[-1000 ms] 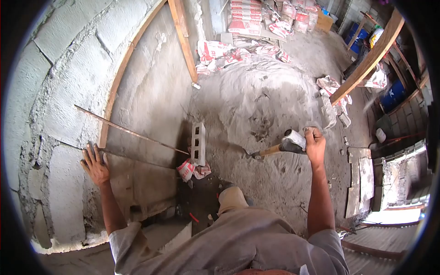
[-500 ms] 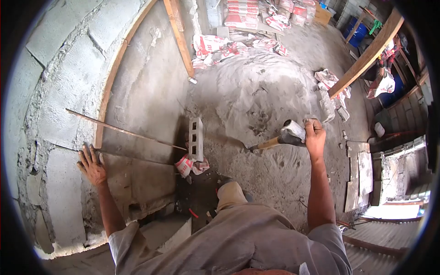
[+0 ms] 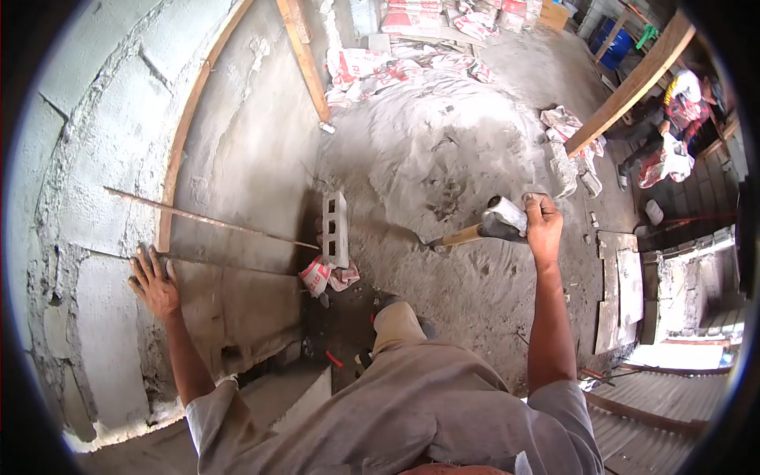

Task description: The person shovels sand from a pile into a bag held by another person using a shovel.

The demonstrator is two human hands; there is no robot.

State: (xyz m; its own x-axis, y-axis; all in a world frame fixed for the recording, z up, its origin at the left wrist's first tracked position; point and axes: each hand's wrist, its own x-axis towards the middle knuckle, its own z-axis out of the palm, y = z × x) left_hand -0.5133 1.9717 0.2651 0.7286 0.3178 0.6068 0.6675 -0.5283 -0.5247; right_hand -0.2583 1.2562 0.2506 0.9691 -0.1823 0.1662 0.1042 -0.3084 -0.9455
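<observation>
Head view: we stand on a rough, powdery grey floor [image 3: 483, 301] in an unfinished room, beside a concrete block wall [image 3: 111, 332] to our left. Our left hand [image 3: 160, 291] lies on that wall, fingers spread; our right hand [image 3: 543, 226] has its fingers curled closed on the grip end of a wooden-shafted tool [image 3: 463, 237], which slopes down and left from them. Between both sets of fingers we count one hollow block [image 3: 336, 229] with three holes showing, and one crumpled sack [image 3: 317, 277] just below it. Ahead of the right fingers, one blue drum [image 3: 613, 47]; well right of them, one other person [image 3: 687, 103] holding a sack. White sacks [image 3: 412, 17] at the back carry red print, too small for us to read surely
</observation>
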